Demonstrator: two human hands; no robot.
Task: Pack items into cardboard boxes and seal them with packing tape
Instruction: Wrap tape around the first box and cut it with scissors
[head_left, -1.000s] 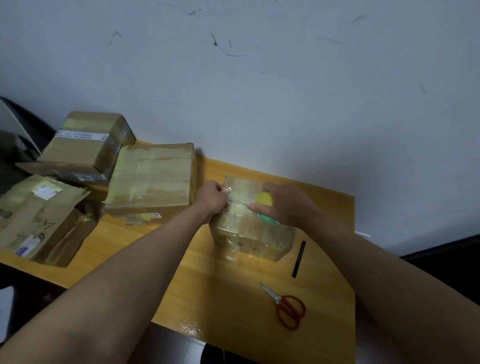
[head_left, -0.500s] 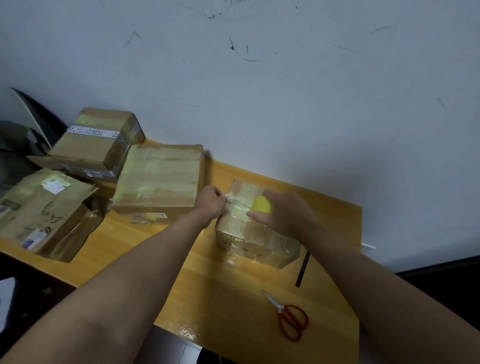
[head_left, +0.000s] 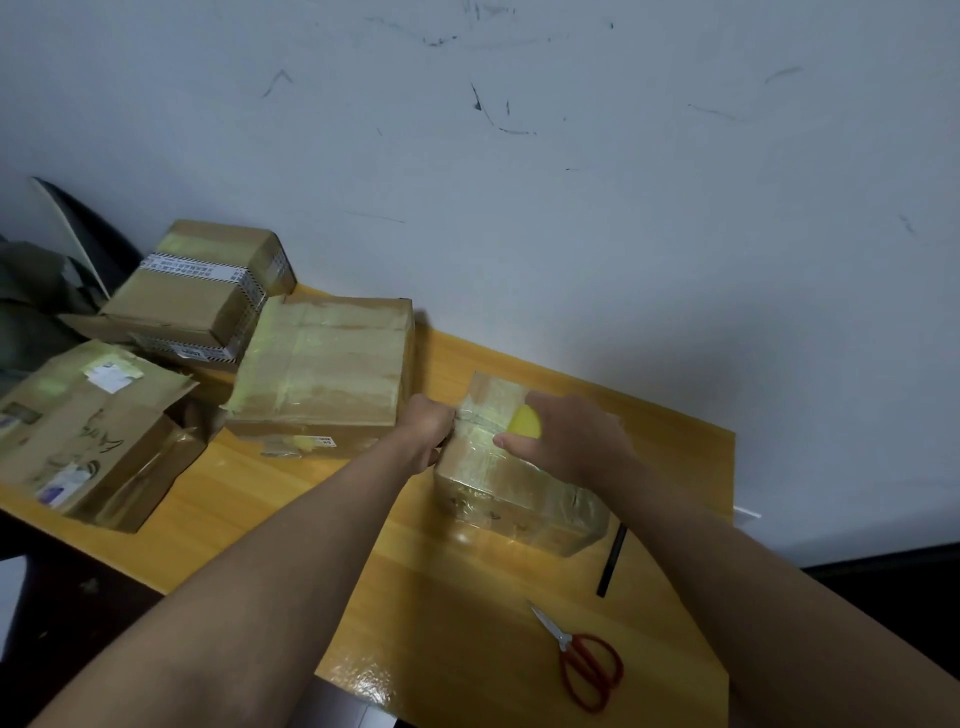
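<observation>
Here left grip (head_left: 426, 431) apparently pinches tape atop box (head_left: 498, 483); right grip (head_left: 571, 436) clutches dispenser (head_left: 525, 421).

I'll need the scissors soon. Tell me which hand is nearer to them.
Right. The right hand is on the small box, up-table from the red scissors; the left hand grips the box's left edge, farther away.

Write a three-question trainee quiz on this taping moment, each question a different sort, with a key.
1. True or false: the red scissors lie on the small box.
2. What colour is the tape dispenser under the right hand?
3. The left hand pinches the tape at the box's: A) left edge B) right edge C) underside.

Key: 1 false, they lie on the table; 2 yellow; 3 A.
</observation>
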